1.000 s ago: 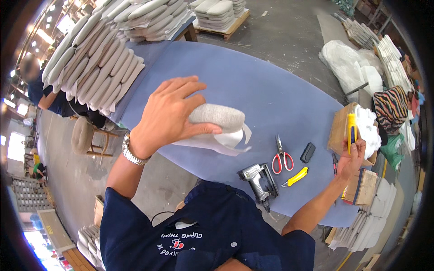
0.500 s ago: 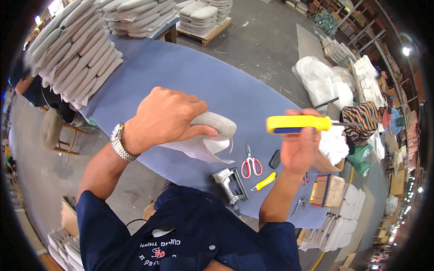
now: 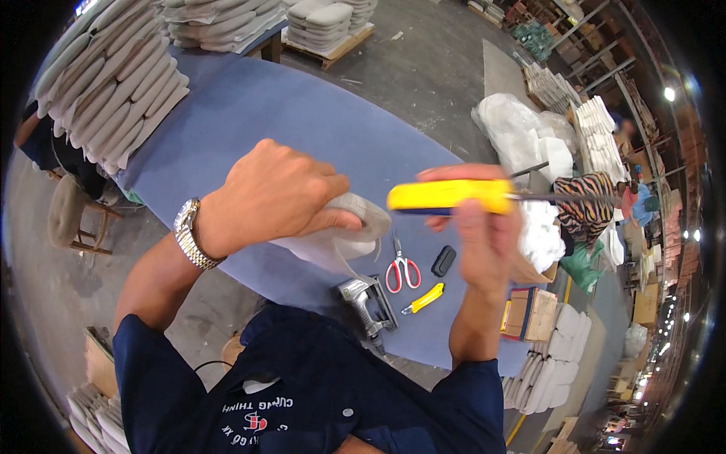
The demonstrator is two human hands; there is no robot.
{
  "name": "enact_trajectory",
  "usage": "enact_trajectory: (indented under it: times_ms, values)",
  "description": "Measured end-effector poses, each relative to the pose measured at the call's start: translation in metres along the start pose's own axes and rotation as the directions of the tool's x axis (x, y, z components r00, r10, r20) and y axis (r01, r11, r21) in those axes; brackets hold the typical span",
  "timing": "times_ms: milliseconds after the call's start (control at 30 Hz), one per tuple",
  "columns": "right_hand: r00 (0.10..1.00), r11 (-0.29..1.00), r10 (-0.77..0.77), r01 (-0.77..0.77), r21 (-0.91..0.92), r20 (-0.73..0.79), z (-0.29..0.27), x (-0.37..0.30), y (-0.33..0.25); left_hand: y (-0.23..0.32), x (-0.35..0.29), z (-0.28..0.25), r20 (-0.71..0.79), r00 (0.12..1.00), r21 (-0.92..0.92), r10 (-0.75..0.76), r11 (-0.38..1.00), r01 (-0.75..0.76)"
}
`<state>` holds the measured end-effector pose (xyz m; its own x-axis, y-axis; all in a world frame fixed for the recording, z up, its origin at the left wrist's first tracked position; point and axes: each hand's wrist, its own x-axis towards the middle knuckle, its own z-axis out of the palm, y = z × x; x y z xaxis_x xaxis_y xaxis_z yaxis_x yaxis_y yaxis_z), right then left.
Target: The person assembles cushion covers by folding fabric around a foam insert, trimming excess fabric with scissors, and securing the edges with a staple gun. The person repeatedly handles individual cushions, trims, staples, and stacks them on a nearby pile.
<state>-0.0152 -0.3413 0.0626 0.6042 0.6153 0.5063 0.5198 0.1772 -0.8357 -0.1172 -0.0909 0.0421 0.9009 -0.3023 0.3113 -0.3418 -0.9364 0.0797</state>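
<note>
My left hand (image 3: pixel 276 193) is closed around the end of a grey fabric-covered cushion (image 3: pixel 364 216), held tilted above the blue table (image 3: pixel 257 106). White lining hangs loose from the cushion's underside. In my right hand (image 3: pixel 484 242) is a screwdriver (image 3: pixel 452 197) with a yellow handle, its long shaft pointing right. The handle's butt end is close to the cushion's right end; whether they touch I cannot tell. Red-handled scissors (image 3: pixel 402 271), a yellow utility knife (image 3: pixel 425 298), a staple gun (image 3: pixel 368 306) and a small black oblong object (image 3: pixel 444 261) lie below my hands.
Tall stacks of grey cushions (image 3: pixel 113 83) stand at the table's far left. At right are a box of white stuffing (image 3: pixel 541 234), a wooden block (image 3: pixel 538 314) and clear plastic bags (image 3: pixel 507 132). A stool (image 3: pixel 72 212) and a partly seen person are at left.
My right hand has swung left with the screwdriver, bringing its handle close to the cushion. My left hand keeps its hold on the cushion. The whole view has shifted slightly.
</note>
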Motion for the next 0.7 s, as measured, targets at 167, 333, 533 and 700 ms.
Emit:
enact_trajectory:
  times_ms: [167, 333, 533, 700]
  values:
    - [0.967, 0.959, -0.251, 0.243, -0.144, -0.038, 0.004, -0.005, 0.005, 0.0, 0.0, -0.005, 0.032, 0.999, 0.011, -0.006, 1.0, 0.006]
    - [0.998, 0.986, -0.03, 0.038, 0.165, -0.049, 0.006, -0.013, 0.012, -0.01, -0.003, -0.01, 0.02, 1.0, -0.015, -0.012, 1.0, 0.013]
    - [0.994, 0.892, -0.064, 0.095, 0.442, -0.083, 0.025, -0.025, 0.049, -0.012, -0.007, -0.015, 0.03, 0.999, -0.028, -0.024, 0.999, 0.025]
    - [0.946, 0.862, -0.022, 0.183, 0.473, -0.325, 0.006, -0.019, 0.035, -0.026, -0.03, -0.018, -0.002, 0.997, -0.097, -0.078, 0.992, 0.077]
